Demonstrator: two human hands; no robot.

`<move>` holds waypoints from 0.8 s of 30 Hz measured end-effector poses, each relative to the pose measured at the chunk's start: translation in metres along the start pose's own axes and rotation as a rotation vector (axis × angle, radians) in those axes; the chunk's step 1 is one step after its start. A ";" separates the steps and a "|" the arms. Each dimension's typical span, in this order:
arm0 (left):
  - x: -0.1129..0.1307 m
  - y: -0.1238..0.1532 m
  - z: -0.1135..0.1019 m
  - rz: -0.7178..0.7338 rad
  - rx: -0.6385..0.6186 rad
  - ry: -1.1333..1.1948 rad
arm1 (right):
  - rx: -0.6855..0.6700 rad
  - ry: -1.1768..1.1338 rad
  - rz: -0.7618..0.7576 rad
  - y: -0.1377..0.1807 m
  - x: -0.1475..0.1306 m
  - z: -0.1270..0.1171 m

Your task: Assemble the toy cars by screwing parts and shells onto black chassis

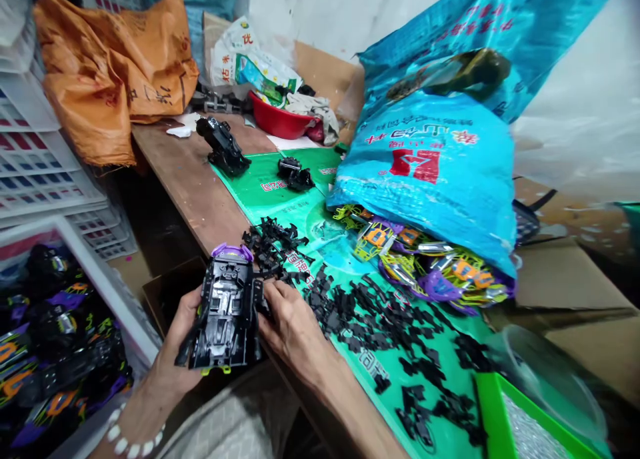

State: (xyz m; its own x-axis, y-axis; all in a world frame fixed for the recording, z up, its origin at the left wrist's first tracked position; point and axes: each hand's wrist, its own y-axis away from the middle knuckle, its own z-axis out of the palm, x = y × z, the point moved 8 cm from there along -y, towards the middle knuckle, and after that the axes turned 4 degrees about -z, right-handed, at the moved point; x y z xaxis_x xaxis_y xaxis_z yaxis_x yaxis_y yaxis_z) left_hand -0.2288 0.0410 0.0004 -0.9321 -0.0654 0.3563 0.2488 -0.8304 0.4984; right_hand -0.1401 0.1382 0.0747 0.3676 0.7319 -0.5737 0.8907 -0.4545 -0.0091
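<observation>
My left hand (183, 342) grips a black toy car chassis (227, 309) with a purple bumper, its underside up, held over the table's near edge. My right hand (287, 319) pinches the right side of the same chassis with curled fingers; what lies under the fingertips is hidden. A heap of small black plastic parts (370, 319) is spread on the green sheet (295, 199) right beside my right hand.
A big blue woven sack (440, 172) spills coloured toy car shells (415, 259) onto the sheet. Two black assemblies (223, 145) (295, 173) stand farther back, with a red bowl (280, 120) and an orange sack (115, 65). A white crate (65, 332) of finished cars sits left; a green tray (505, 412) lies front right.
</observation>
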 end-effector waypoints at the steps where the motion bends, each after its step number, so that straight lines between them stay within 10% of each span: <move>1: -0.002 -0.002 0.000 -0.011 0.009 -0.014 | -0.006 -0.004 0.008 -0.001 0.000 0.003; 9: -0.012 0.002 0.022 -0.142 -0.264 -0.013 | 0.056 -0.022 0.044 -0.008 0.013 0.007; 18: -0.047 0.006 0.029 -0.210 -0.245 -0.079 | 0.297 -0.087 0.053 0.029 0.037 -0.034; 24: 0.003 -0.004 0.020 -0.023 -0.143 -0.021 | 0.275 -0.063 0.076 0.057 0.031 -0.027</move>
State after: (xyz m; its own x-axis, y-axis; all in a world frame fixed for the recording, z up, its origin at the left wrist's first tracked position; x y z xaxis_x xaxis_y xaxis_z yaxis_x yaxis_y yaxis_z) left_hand -0.2270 0.0554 0.0156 -0.9309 -0.0354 0.3635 0.1865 -0.9018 0.3898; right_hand -0.0704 0.1488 0.0783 0.4052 0.6613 -0.6312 0.7521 -0.6337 -0.1811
